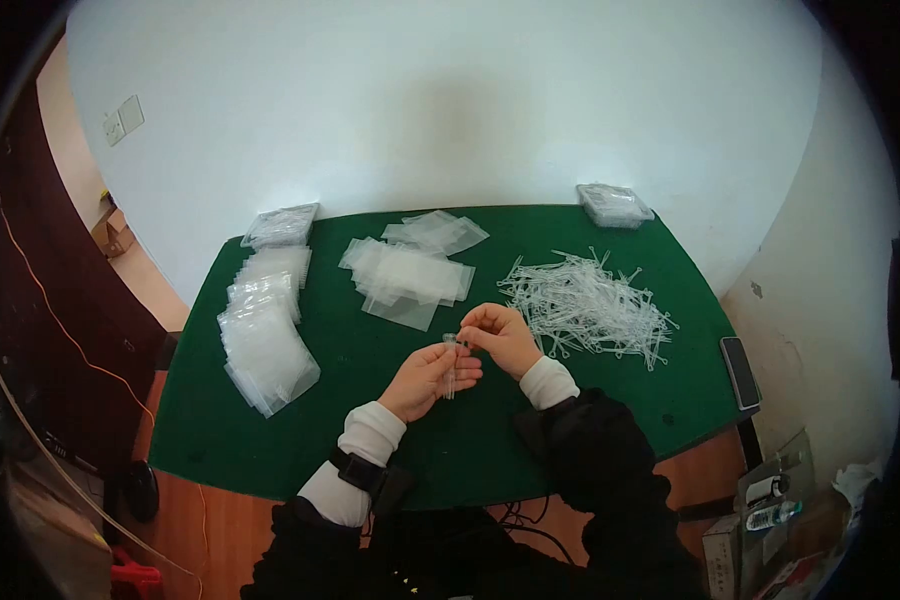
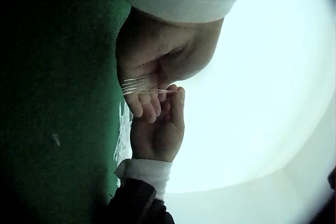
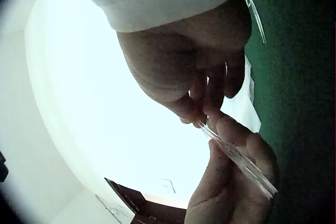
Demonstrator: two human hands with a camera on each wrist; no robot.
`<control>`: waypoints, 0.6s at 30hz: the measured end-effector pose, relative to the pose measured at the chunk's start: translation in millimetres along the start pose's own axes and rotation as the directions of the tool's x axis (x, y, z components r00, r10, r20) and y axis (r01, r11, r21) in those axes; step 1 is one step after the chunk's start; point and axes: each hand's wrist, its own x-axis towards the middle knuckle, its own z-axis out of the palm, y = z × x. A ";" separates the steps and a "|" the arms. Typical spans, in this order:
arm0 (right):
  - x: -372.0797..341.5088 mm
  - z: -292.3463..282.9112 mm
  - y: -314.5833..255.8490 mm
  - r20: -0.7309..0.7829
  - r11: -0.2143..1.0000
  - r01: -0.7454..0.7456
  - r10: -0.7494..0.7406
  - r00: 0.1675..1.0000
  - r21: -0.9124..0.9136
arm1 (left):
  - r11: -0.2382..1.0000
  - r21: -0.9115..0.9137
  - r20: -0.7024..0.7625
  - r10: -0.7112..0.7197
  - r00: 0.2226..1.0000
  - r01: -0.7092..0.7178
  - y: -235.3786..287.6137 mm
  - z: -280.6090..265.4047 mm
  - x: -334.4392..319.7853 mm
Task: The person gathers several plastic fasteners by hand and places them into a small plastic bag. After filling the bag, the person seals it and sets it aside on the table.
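Observation:
Over the near middle of the green table, my left hand (image 1: 420, 384) holds a small bundle of thin clear plastic sticks (image 3: 242, 162) across its fingers, under the thumb. My right hand (image 1: 508, 342) meets it from the right, thumb and fingertips pinching the end of the sticks. In the left wrist view, several stick ends (image 2: 137, 85) cross the left fingers. A loose heap of similar clear sticks (image 1: 590, 308) with small looped ends lies just beyond the right hand. Flat clear plastic bags (image 1: 410, 275) are scattered ahead of the left hand.
An overlapping row of clear bags (image 1: 265, 345) runs down the table's left side. Packed clear bags (image 1: 282, 226) are stacked at the back left, with another stack (image 1: 615, 206) at the back right. A phone (image 1: 739, 373) lies at the right edge. A wall stands behind.

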 end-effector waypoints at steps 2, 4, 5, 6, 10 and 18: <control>0.9 -1.2 2.7 -0.015 0.999 0.015 -0.016 1.000 -0.036 | 1.000 0.017 0.033 -0.017 0.999 0.017 -0.5 0.3 0.0; 1.3 -2.0 5.2 -0.038 0.993 0.042 -0.046 0.998 -0.109 | 1.000 0.016 0.039 -0.006 0.999 0.005 -1.4 -0.1 0.4; 1.1 -2.2 6.2 -0.038 0.993 0.042 -0.046 0.998 -0.108 | 1.000 0.014 0.042 0.000 0.999 -0.001 -1.7 -0.3 0.5; 0.8 -1.6 5.9 -0.044 0.990 0.041 -0.048 0.998 -0.132 | 1.000 0.015 0.042 0.000 0.999 -0.001 -1.4 0.0 0.2; 0.2 -1.5 5.0 -0.048 0.984 0.040 -0.049 0.998 -0.176 | 0.999 0.040 0.056 0.001 0.998 -0.003 0.2 2.0 -0.8; -0.4 -1.0 4.9 -0.037 0.985 0.013 -0.020 0.999 -0.173 | 0.999 0.036 0.067 -0.006 0.998 0.004 -0.5 0.7 -0.5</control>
